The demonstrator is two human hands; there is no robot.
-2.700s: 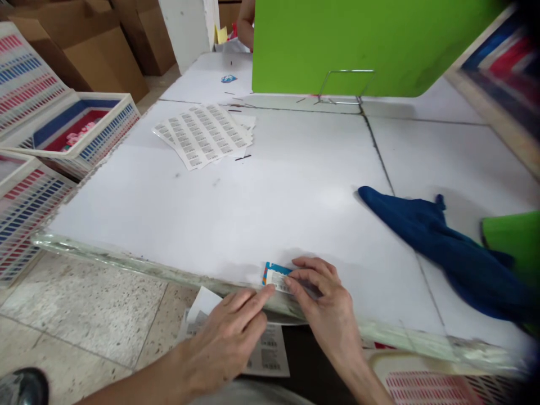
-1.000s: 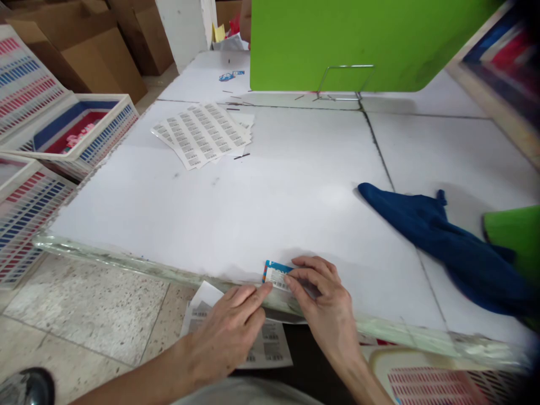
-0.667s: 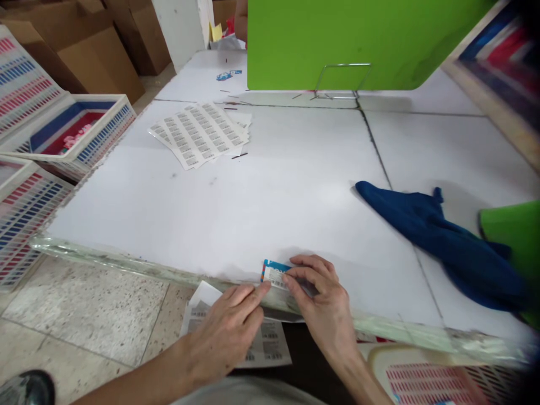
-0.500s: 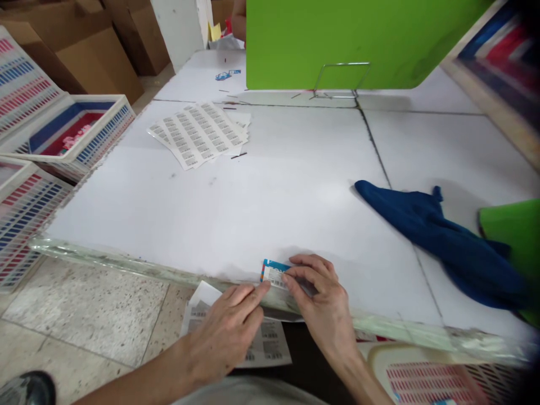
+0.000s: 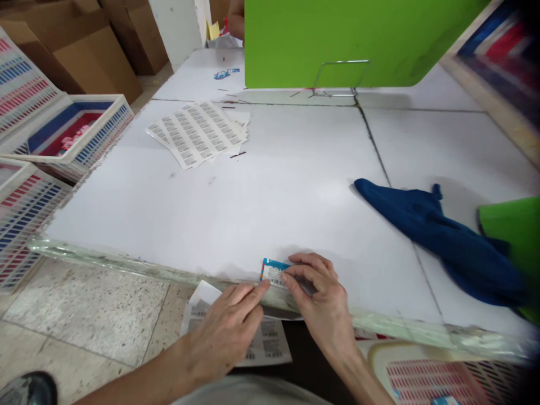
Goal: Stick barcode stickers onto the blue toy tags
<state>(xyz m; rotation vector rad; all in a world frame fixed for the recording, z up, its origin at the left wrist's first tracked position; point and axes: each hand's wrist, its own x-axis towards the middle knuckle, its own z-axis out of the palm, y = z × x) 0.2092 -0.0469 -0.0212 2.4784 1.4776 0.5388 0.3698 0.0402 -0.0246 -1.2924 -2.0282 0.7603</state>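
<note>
A small blue packet with a white barcode label lies at the near edge of the white table. My right hand rests on it, fingers curled and pressed down on the label. My left hand reaches from below the table edge, its fingers stretched out together and their tips touching the packet's left end. A sheet of barcode labels lies on my lap under the left hand.
Several barcode label sheets lie fanned at the back left. A blue cloth lies at the right beside something green. A green divider on a wire stand stands behind. Plastic baskets sit at the left, another basket near right.
Both hands have stayed on the packet; the fingers shift only slightly over the label. The view has drifted a little.
</note>
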